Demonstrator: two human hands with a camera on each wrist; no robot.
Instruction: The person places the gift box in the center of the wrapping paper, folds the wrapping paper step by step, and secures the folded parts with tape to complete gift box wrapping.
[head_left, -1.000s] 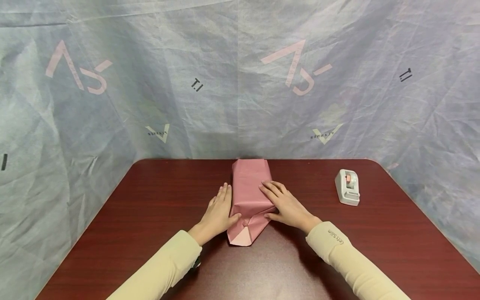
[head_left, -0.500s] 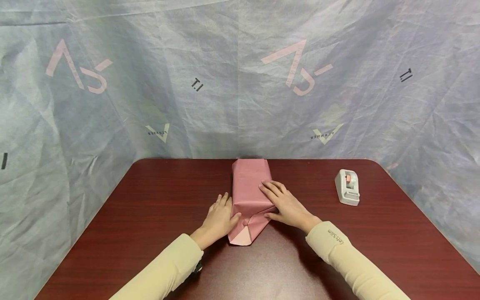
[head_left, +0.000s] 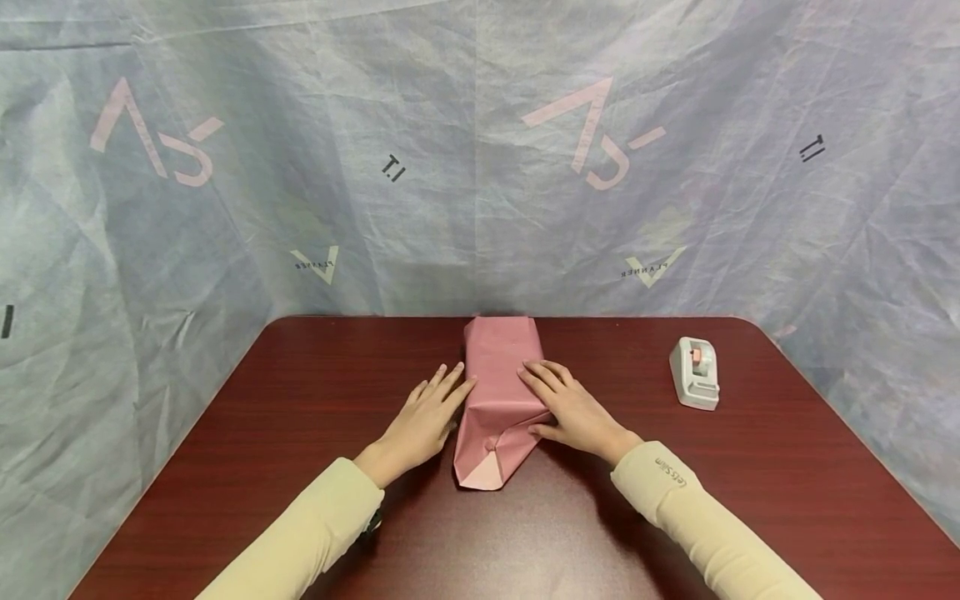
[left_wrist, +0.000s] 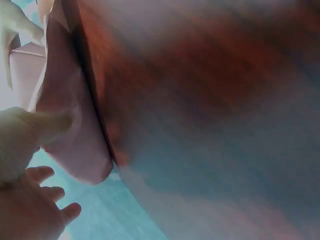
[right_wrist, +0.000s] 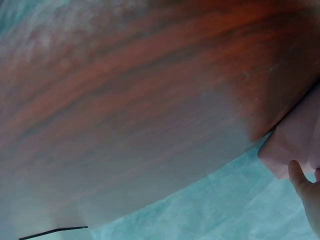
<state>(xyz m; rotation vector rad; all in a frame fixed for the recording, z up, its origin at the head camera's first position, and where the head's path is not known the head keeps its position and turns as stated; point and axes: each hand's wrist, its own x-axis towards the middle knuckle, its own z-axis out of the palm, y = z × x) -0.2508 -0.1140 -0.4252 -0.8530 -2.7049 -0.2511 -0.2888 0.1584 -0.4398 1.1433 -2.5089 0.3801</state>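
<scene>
A long package wrapped in pink paper (head_left: 501, 358) lies lengthwise on the dark red table, its near end folded into a point with a pale triangle (head_left: 483, 473) showing. My left hand (head_left: 412, 425) is at the package's left side, fingers straight and spread, fingertips by its upper edge. In the left wrist view the thumb (left_wrist: 47, 125) stands out in front of the pink paper (left_wrist: 75, 130); whether it touches is unclear. My right hand (head_left: 581, 414) rests on the right edge, straight fingers on top and thumb by the near-end folds. In the right wrist view a fingertip (right_wrist: 296, 172) lies against the paper.
A white tape dispenser (head_left: 695, 375) with a small roll stands at the right of the table (head_left: 315, 375). Behind the table's far edge hangs a grey-blue printed sheet (head_left: 480, 208), which also runs along both sides.
My left hand slid back a little along the package, then moved left and forward, and its thumb came off the near-end fold. The right hand and the package have stayed practically still.
</scene>
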